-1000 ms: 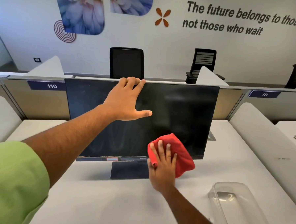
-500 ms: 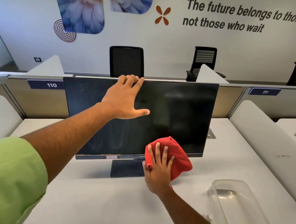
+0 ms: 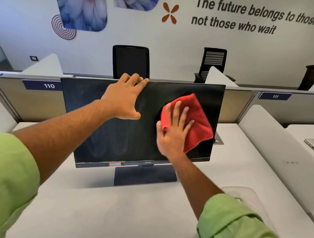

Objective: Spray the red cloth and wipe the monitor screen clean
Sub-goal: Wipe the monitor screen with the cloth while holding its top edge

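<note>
Pressing the red cloth flat on the monitor screen, the right hand has its grip spread, with straight fingers on top of the cloth at about 3 o'clock of the screen. The left hand hooks its fingers over the top edge at 12 o'clock, probably gripping it. The monitor stands on the white tabletop.

You face a pale wall with flower pictures and a printed slogan. Three black office chairs stand behind beige partitions numbered 110 and 111; the tabletop is white.
</note>
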{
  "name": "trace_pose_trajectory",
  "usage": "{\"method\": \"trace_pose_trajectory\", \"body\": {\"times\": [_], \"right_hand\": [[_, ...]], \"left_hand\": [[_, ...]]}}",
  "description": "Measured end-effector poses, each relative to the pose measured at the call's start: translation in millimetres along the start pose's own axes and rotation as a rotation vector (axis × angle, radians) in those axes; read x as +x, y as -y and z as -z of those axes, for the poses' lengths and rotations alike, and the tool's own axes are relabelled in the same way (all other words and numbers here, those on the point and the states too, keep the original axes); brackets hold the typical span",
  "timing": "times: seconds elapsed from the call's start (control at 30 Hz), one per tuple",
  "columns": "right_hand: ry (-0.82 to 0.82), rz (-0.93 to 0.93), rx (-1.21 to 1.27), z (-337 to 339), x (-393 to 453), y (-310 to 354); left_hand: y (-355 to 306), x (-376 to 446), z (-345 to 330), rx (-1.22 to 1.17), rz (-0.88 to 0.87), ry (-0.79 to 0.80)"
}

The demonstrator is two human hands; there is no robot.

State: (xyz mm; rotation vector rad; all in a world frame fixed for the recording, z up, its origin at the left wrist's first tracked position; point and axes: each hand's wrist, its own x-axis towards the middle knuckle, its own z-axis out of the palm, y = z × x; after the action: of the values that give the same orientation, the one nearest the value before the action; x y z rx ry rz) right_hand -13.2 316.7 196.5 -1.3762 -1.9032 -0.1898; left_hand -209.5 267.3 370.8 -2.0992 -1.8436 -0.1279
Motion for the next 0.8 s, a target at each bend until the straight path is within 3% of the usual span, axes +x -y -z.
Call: {"method": "trace_pose_trajectory", "body": {"times": [0.13,0.23,0.3,0.5,0.57,0.73,0.8], "right_hand": [[0.219,0.398,-0.015,-23,-85,-11],[0.284,0.522,-0.076,-19,-108,-43],[0.224,0.428,-0.072,-8,-95,-61],[-0.030,-0.173,0.003,17,-11,-48],[-0.040,-0.188,0.047,9,-5,-20],[0.116,0.400,-0.001,-14,-42,17],[0.095,0.522,-0.029,-8,-15,10]], "left_hand": [[0,2,0,-0.022,0.015,-0.002],[1,4,0,-0.030,0.005,-0.011],[1,4,-1,-0.041,0.005,-0.015],[2,5,-1,-0.058,0.003,-0.020],[2,5,-1,-0.051,0.001,-0.019],[5,5,-1,-0.055,-0.002,-0.013],[7,5,0,-0.071,-0.018,-0.021]]}}
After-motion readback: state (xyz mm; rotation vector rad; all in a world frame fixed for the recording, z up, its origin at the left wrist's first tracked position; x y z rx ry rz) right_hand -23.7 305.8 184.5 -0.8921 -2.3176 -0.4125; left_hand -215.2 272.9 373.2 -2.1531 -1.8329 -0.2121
